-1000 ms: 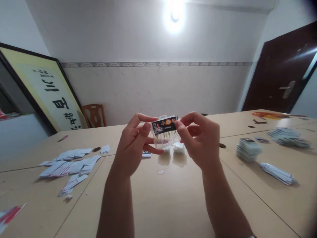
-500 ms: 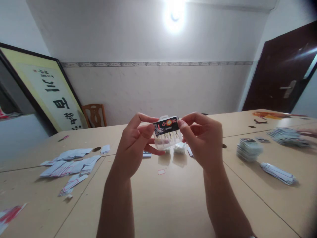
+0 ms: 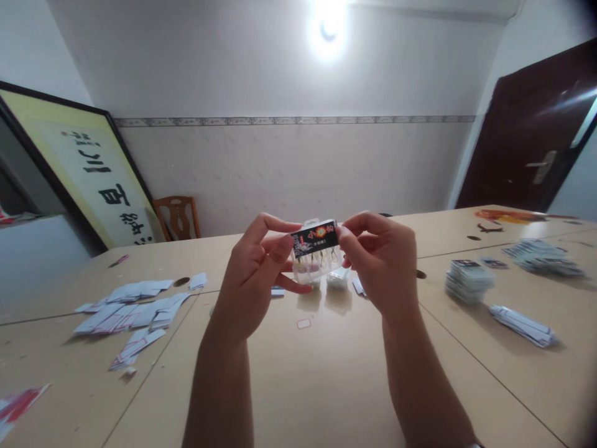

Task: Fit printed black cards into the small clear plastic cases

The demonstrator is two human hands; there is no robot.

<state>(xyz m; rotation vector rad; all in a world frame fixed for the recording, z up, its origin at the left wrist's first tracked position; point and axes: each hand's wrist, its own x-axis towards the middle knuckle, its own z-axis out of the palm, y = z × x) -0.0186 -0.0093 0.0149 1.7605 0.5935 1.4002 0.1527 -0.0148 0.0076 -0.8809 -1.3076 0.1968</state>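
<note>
Between both hands, above the table, I hold a small clear plastic case (image 3: 321, 263) by its sides. A black printed label (image 3: 316, 241) covers its upper part, and several thin metal pieces, hook-like in shape, show through the clear part below. My left hand (image 3: 249, 274) pinches the left end with thumb and forefinger, other fingers behind and under it. My right hand (image 3: 385, 261) grips the upper right corner between thumb and forefinger. Behind the case stand small stacks of similar clear cases (image 3: 338, 278), partly hidden. A small red-edged sticker (image 3: 304, 323) lies on the table below.
White paper slips (image 3: 135, 308) are spread at left. At right stand a stack of clear cases (image 3: 467, 282), a bundle of white cards (image 3: 522, 325) and a looser pile of cases (image 3: 543, 257). A chair (image 3: 178, 216) is beyond the table (image 3: 321, 386).
The case has shifted very slightly to the right, still held in both hands. Another person's hand at the far right pile has gone out of view.
</note>
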